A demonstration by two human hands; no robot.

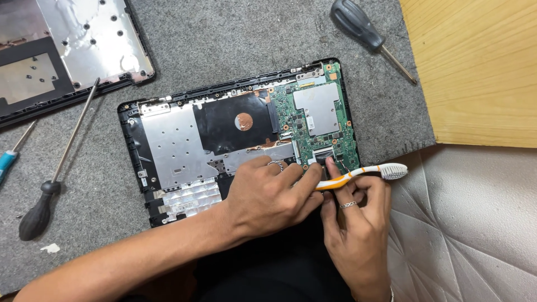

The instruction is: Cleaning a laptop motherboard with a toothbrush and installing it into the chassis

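Opened laptop (235, 134) on grey mat (224, 45), board (316, 120) exposed. Left hand (268, 196) clamps toothbrush (363, 173) handle, bristles pointing away to the right, fingertips pressing at board's lower edge. Right hand (355, 223) fingers pinch together there too, prob on a connector. Screwdrivers (366, 33) parked nearby

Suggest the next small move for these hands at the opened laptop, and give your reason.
Probably turn the toothbrush round: its bristles point away from the green circuit board, while the left hand and right hand meet at the board's lower edge.
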